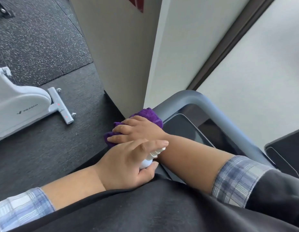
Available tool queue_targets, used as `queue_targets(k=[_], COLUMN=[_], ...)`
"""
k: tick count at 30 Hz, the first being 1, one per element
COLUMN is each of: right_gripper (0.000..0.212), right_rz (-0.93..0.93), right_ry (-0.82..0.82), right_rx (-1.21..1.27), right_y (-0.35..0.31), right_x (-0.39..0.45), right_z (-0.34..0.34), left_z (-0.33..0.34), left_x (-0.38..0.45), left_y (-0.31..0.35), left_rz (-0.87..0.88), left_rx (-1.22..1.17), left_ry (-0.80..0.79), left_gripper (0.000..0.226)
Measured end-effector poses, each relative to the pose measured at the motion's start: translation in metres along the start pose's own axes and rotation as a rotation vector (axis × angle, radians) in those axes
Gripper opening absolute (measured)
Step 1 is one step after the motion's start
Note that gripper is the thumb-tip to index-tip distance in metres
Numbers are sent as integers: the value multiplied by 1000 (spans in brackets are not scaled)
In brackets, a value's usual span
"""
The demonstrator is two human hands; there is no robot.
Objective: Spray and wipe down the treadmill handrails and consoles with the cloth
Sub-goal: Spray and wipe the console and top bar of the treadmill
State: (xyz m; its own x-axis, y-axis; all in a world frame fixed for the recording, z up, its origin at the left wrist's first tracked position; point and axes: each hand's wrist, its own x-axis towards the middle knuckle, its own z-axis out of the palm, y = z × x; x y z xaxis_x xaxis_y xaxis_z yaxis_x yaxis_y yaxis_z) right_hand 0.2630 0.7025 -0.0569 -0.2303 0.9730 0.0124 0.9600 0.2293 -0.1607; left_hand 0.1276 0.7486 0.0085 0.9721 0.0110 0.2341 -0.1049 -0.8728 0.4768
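My right hand [138, 131] presses a bunched purple cloth [153, 117] onto the left end of the treadmill's grey handrail [217, 118], with my arm crossing over the black console screen [184, 131]. My left hand [127, 164] sits just below it, wrapped around a small white spray bottle [151, 156] whose nozzle points right, toward my right forearm. Most of the bottle is hidden in my palm. The handrail's left side is covered by the cloth and hands.
A white exercise bike base [25, 102] stands on the dark rubber floor [45, 47] at left. A beige pillar [122, 56] rises just behind the handrail. A second dark console [286, 148] shows at the right edge. My dark clothing fills the bottom.
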Motion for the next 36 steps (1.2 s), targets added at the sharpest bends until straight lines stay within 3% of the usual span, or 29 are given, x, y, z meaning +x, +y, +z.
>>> queue_targets(k=[3, 10, 15, 17, 21, 27, 32, 36], right_gripper=[63, 92, 77, 75, 90, 80, 76, 70], right_rz=[83, 593, 1120, 1175, 960, 544, 258, 171], right_ry=[-20, -106, 19, -5, -11, 51, 57, 103], right_rx=[-37, 23, 226, 220, 5, 18, -46, 2], right_y=[20, 89, 122, 119, 92, 40, -16, -34], right_x=[-19, -85, -135, -138, -114, -68, -15, 7], right_z=[-10, -46, -70, -68, -50, -15, -1, 8], left_z=[9, 15, 17, 16, 4, -19, -30, -29], left_x=[-5, -2, -5, -9, -24, -49, -64, -66], left_y=[-5, -5, -7, -11, -19, -43, -57, -53], left_rz=[-105, -350, -434, -461, -588, -715, -799, -780], left_rx=[-272, -274, -312, -327, -417, -372, -302, -281], left_ry=[55, 30, 14, 28, 154, 313, 191, 112], left_gripper=[56, 59, 59, 60, 52, 47, 51, 55])
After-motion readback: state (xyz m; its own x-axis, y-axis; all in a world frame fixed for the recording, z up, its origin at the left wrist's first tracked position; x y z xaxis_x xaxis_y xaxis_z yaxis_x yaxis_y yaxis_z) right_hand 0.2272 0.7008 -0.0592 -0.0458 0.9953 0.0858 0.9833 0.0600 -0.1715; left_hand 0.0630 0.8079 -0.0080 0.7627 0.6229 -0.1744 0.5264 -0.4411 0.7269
